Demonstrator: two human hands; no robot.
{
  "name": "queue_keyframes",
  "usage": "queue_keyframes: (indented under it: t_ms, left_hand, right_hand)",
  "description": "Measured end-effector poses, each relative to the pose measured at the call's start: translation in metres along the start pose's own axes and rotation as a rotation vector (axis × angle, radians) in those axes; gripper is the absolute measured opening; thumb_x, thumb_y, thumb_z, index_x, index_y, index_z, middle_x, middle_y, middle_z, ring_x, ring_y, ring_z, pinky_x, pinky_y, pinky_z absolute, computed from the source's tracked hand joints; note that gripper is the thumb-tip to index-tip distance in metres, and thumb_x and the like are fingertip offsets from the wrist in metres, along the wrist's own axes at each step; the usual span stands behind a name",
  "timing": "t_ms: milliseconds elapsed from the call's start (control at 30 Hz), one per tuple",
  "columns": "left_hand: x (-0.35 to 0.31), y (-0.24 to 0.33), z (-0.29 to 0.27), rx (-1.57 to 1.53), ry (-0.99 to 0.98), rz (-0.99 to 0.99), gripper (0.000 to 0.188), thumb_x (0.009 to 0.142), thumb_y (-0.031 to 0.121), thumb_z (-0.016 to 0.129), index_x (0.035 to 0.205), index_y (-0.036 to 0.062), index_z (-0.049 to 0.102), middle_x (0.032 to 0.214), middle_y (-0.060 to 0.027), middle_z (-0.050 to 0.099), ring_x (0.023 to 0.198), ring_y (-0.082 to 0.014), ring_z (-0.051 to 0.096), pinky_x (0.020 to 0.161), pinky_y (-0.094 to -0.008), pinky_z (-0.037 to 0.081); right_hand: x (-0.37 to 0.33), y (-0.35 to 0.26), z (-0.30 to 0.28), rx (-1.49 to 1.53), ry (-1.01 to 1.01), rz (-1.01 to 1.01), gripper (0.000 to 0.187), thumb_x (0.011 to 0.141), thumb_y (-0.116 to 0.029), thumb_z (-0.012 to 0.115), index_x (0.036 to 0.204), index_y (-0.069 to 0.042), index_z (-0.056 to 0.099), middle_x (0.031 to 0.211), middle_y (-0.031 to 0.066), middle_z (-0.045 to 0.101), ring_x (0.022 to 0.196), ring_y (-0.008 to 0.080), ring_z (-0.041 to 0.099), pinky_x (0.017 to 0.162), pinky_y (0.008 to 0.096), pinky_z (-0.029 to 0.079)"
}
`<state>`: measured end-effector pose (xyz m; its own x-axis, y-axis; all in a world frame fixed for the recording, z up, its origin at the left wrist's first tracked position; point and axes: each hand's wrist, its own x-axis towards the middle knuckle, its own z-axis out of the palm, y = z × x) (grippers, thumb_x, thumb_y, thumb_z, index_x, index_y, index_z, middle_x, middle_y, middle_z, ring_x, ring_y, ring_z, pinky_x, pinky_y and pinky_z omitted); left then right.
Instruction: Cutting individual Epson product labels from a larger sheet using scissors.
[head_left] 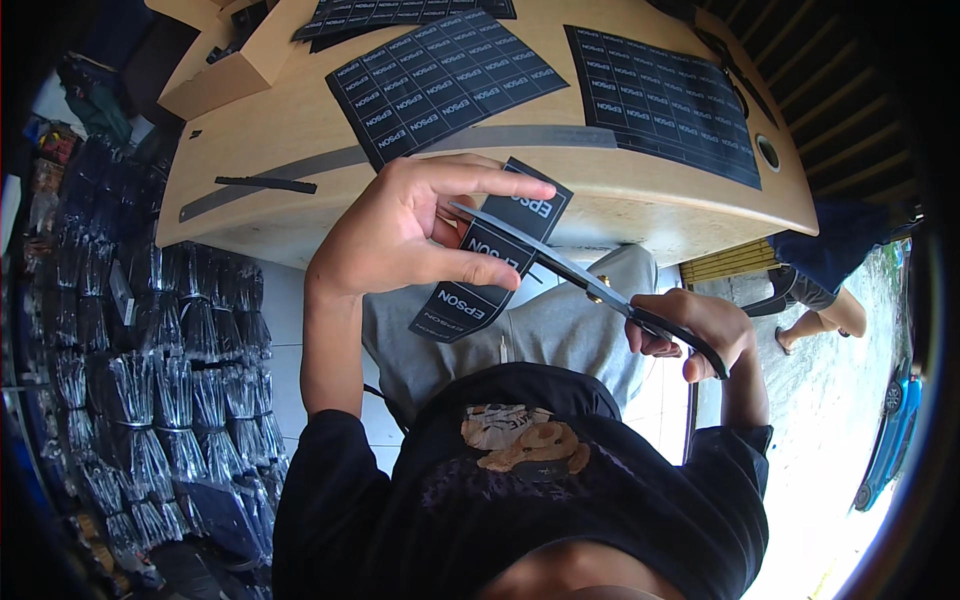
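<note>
Between thumb and fingers, my left hand (385,235) grips a narrow black printed strip (462,298) with white lettering and thin grid lines. It hangs aslant in front of the table edge, above my lap. My right hand (695,330) is closed around the black handles of a pair of scissors (570,268). Their blades reach leftward across the middle of the strip, parted slightly, with the tips near my left fingers. Whether the blades have cut into the strip cannot be made out.
Larger black printed sheets (450,80) lie on the wooden table (270,140), one more sheet (665,110) at right. A long metal ruler (350,160) and a thin black offcut (265,184) lie near its front edge. An open cardboard box (225,60) stands far left. Bundled plastic-wrapped items (160,400) are stacked at left.
</note>
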<state>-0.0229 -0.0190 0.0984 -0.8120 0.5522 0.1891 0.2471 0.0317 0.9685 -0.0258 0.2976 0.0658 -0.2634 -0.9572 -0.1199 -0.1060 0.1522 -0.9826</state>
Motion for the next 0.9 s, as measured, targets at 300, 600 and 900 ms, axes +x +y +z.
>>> queue_keyframes:
  t_ms: [300,600,900]
  left_hand:
    - [0.0007,-0.0029,0.0005,-0.009,-0.026,0.024,0.063,0.057,-0.011,0.078,0.116,-0.0028,0.058,0.111,-0.0102,0.057,0.095,-0.0175,0.062,0.077,-0.0277,0.058]
    - [0.0021,-0.002,0.002,0.019,-0.019,-0.006,0.063,0.057,-0.012,0.078,0.116,-0.0034,0.057,0.111,-0.0096,0.057,0.094,-0.0163,0.062,0.079,-0.0263,0.057]
    - [0.003,-0.002,0.0034,0.007,-0.026,-0.01,0.062,0.058,-0.012,0.077,0.116,-0.0036,0.057,0.111,-0.0101,0.056,0.093,-0.0167,0.062,0.079,-0.0272,0.057]
  right_hand:
    - [-0.0016,0.0041,-0.0012,0.018,-0.041,-0.006,0.079,0.069,-0.069,0.063,0.092,0.006,0.054,0.071,0.0032,0.047,0.057,0.0092,0.047,0.05,0.0237,0.039]
    - [-0.0018,0.0043,-0.0001,0.022,-0.026,0.006,0.079,0.067,-0.069,0.065,0.091,0.006,0.055,0.072,0.0042,0.048,0.057,0.0112,0.049,0.051,0.0246,0.04]
    - [-0.0027,0.0045,0.0002,0.036,-0.01,0.016,0.076,0.069,-0.066,0.065,0.09,0.006,0.056,0.072,0.0054,0.049,0.059,0.0133,0.051,0.052,0.0262,0.042]
